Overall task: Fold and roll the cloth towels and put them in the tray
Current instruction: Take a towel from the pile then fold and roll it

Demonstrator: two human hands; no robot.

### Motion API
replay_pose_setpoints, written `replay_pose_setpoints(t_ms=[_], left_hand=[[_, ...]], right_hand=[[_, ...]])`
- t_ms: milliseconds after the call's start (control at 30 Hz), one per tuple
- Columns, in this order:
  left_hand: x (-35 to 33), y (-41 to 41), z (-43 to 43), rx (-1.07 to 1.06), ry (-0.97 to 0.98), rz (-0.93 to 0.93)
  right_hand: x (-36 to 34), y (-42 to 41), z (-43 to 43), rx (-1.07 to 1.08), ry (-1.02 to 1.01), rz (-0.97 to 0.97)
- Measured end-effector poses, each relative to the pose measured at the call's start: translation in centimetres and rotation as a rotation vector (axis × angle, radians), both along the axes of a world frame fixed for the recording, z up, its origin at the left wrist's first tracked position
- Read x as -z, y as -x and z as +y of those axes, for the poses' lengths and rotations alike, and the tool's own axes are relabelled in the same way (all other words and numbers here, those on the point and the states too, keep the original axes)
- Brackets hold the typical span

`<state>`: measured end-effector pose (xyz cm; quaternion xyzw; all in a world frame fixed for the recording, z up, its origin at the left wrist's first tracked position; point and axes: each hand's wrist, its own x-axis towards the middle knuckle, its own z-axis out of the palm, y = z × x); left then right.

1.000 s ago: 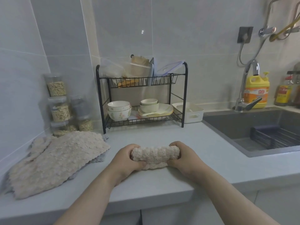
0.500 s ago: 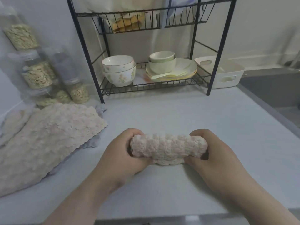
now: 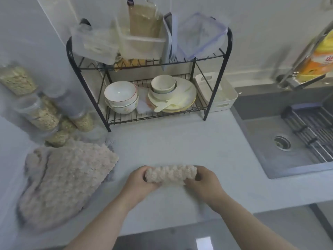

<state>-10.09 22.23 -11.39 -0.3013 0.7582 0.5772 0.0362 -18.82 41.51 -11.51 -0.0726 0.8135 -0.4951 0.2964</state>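
My left grip [image 3: 139, 181] and my right grip [image 3: 203, 181] are each clenched around one end of a rolled beige cloth towel [image 3: 171, 174] with a nubbly weave. The roll lies crosswise in front of me, low over the pale grey counter [image 3: 180, 145], near its front edge. I cannot tell whether its underside touches the surface. I judge that I hold both ends at once so the layers stay tight and the loose flap underneath cannot spring open.

To my left, a flat pile of unrolled beige cloth towels [image 3: 66, 181] lies on the counter, close enough to draw from next.

The white plastic tray with cut-out handles [image 3: 222, 105] sits at the back right, just beside the black wire dish rack [image 3: 218, 76] and near the grey sink [image 3: 266, 150]. It is well apart from the roll. A rack leg crosses in front of it, and I cannot tell what, if anything, is inside.

The rolling looks done to me. The carry to the tray would call for steady squeezing so the roll does not loosen, and for coming in from above or the right, clear of that leg.
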Motion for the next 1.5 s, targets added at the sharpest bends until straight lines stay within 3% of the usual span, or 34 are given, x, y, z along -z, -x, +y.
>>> replay_pose_setpoints(t_ms=[100,267,600,967,1200,1500], left_hand=[[-3.8,1.2,-0.5,0.026,-0.202,-0.007],[-11.6,2.7,2.1,0.133,-0.461,0.128],[-19.0,9.3,18.6,0.456,-0.840,0.245],[-23.8,16.4,47.5,0.796,-0.844,0.234],[-25.6,18.7,64.6,0.905,-0.885,0.198],[-25.0,24.5,80.6,1.049,-0.972,0.107]], right_hand=[[-3.3,0.5,0.7,0.043,0.114,-0.140],[-10.0,0.0,4.4,0.191,0.380,-0.202],[-19.6,-1.3,20.3,0.663,0.645,-0.016],[-24.0,-1.7,45.5,1.162,0.870,0.276],[-25.7,-1.6,60.7,1.354,0.866,0.375],[-25.8,1.6,74.7,1.519,0.847,0.438]])
